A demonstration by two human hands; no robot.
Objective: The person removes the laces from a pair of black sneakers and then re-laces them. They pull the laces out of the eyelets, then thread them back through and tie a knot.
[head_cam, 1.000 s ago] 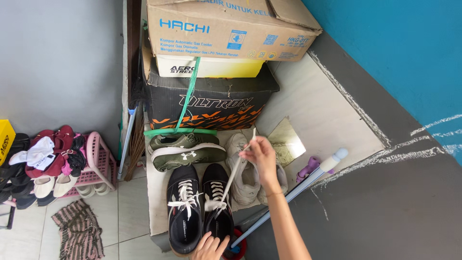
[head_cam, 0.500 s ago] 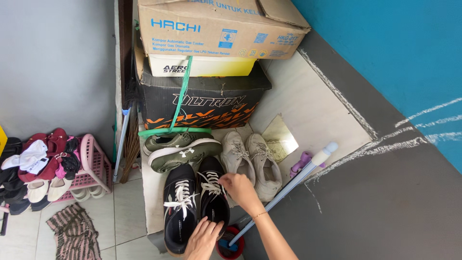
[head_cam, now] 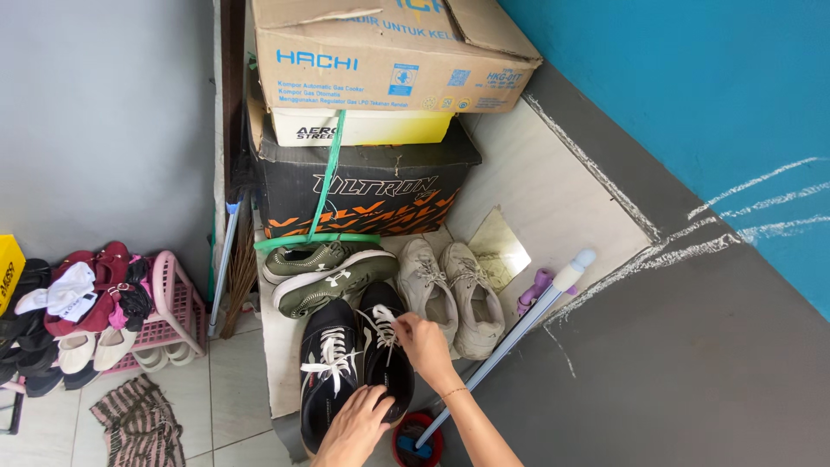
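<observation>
Setting: Grey and teal walls meet in a corner over a pale tiled floor (head_cam: 233, 380), where we look down on shoes crowded on a low white ledge (head_cam: 275, 363).
Far side: stacked cardboard boxes (head_cam: 380, 52), a brown one over a black-and-orange one, with a green strap hanging down the front.
Our shoe: the right-hand one of a pair of black lace-up trainers with white laces (head_cam: 385, 350) sits at the near end of the ledge, toe pointing away from us, touching its mate (head_cam: 330, 367) on the left.
Right hand: our right hand (head_cam: 424, 339) lies over the shoe's right side, fingertips pinched together on the white lace (head_cam: 380, 324) near the upper eyelets.
Left hand: our left hand (head_cam: 359, 419) presses down on the heel end of the same shoe, fingers spread and flat, gripping nothing.
Neighbours: olive-green trainers (head_cam: 328, 272) lie just beyond, beige worn trainers (head_cam: 454, 298) just to the right, and a light-blue mop handle (head_cam: 510, 337) leans across the near right.
Left edge: a pink plastic shoe rack (head_cam: 169, 307) heaped with sandals, a striped rag (head_cam: 138, 424) on the floor near it.
Handling: we judge the lace light, limp and a little slippery, best pinched close to the eyelets; the shoe is soft-sided and light, so it wants steadying at the heel.
</observation>
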